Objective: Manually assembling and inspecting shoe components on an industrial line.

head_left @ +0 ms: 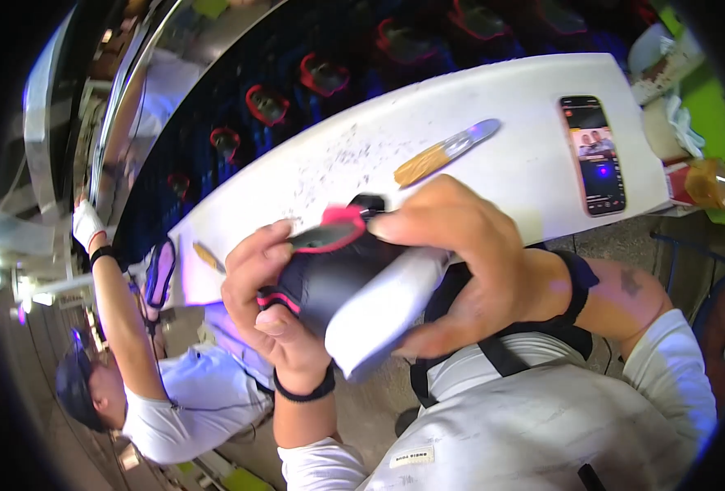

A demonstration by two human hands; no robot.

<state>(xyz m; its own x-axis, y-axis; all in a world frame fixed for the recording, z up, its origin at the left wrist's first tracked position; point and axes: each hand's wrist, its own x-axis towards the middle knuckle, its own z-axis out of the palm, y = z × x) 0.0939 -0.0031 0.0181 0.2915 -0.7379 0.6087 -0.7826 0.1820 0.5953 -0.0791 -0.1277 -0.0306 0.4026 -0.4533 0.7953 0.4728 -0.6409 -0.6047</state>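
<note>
Both my hands hold a black shoe (329, 274) with red trim round its collar and a white sole (374, 315), tilted in the air over the near edge of the white table (297, 192). My left hand (268, 295) grips the dark upper from the left, fingers curled round it. From the other side my right hand (481, 254) has its thumb and fingers closed about the shoe, along the sole. Motion blurs part of the shoe, and the right hand's lower fingers are partly hidden by the sole.
What looks like a brush (444, 154) lies on the table near dark crumbs. Right of it is a phone (593, 155) with a lit screen. Red-rimmed dark shoes (324, 74) stand in a row beyond. A co-worker (190, 401) in a cap reaches forward at left, wearing a white glove (88, 222).
</note>
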